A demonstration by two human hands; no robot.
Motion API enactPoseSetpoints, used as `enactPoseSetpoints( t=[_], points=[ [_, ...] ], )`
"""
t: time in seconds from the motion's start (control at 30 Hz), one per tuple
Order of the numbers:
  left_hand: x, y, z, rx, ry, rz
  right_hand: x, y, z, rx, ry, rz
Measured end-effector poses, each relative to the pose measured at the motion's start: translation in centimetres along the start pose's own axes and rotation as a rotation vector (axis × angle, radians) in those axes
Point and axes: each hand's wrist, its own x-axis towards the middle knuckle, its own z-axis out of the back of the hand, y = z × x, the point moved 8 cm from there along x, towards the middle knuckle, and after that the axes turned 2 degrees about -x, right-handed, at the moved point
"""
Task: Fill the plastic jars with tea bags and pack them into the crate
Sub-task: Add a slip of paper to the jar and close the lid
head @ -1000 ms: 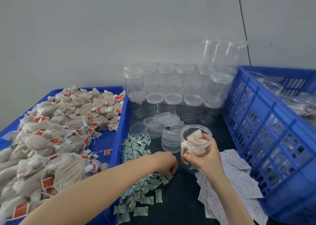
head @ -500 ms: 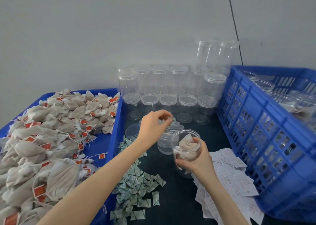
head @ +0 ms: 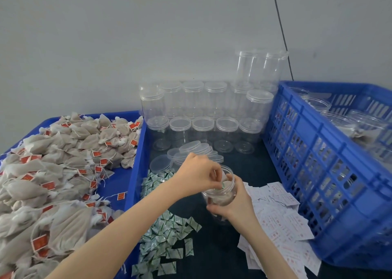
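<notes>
Right hand (head: 234, 202) wrapped round the lower body of a clear plastic jar (head: 221, 190), fingers curled against its smooth round wall; jar held open-mouthed, tilted slightly, near centre of the dark work surface (head: 250, 168). Soft tan tea bags visible through the jar wall. Left hand (head: 199, 178) poised at the jar mouth, fingertips pinched on a small green-and-white sachet (head: 222, 186) at the rim.

Just left of the hands, a loose scatter of small glossy sachets (head: 167, 234), square, crinkled, green print on white. Just right, a spread of flat white paper slips (head: 282, 223) with red print, overlapping. Beyond the hands, a slumped stack of thin translucent round lids (head: 191, 151), ribbed at the edge.

Further back against the grey wall, rows of empty clear jars (head: 203, 113), cylindrical; the near row open-topped, the rear row capped, two taller ones standing on top at the right.

Far left, a blue plastic tray (head: 135, 172) heaped with tea bags (head: 55, 168): tan fibrous pouches, gathered at the neck, white strings, red square tags.

Right, a blue plastic crate (head: 318, 151) with lattice walls, holding capped jars (head: 364, 121), some showing tan contents; count not discernible. Thin black cable (head: 283, 34) running down the wall behind the crate.
</notes>
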Motion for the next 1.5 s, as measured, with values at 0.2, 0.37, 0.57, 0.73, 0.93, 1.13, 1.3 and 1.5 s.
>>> enactPoseSetpoints(
  t=[0.2,0.37,0.57,0.73,0.93,1.13,1.3,1.5],
  points=[
    [0.6,-2.3,-1.8,0.491,0.088,-0.163,-0.7,-0.4,0.1,-0.013,-0.002,0.009],
    [1.8,-3.5,-1.6,0.348,0.059,-0.232,-1.2,-0.6,1.4,0.040,-0.020,-0.025],
    [4.9,-0.1,0.5,-0.203,-0.152,0.107,-1.6,-0.8,4.6,0.105,-0.097,-0.020],
    [7.5,0.7,-5.7,0.194,0.221,0.165,-1.9,-0.5,6.2,0.110,-0.114,-0.005],
    [6.6,-0.9,-13.0,0.068,0.464,0.076,-2.1,0.0,7.7,0.102,-0.139,0.002],
    [6.4,-1.0,-13.9,-0.033,0.340,0.129,-2.4,-0.9,9.2,0.099,-0.158,-0.010],
    [7.0,-0.4,-13.8,-0.135,0.290,0.181,-2.6,-1.6,9.2,0.107,-0.150,-0.028],
    [7.7,0.9,-14.9,-0.151,0.329,0.257,-2.6,-2.0,9.3,0.090,-0.136,-0.033]
  ],
)
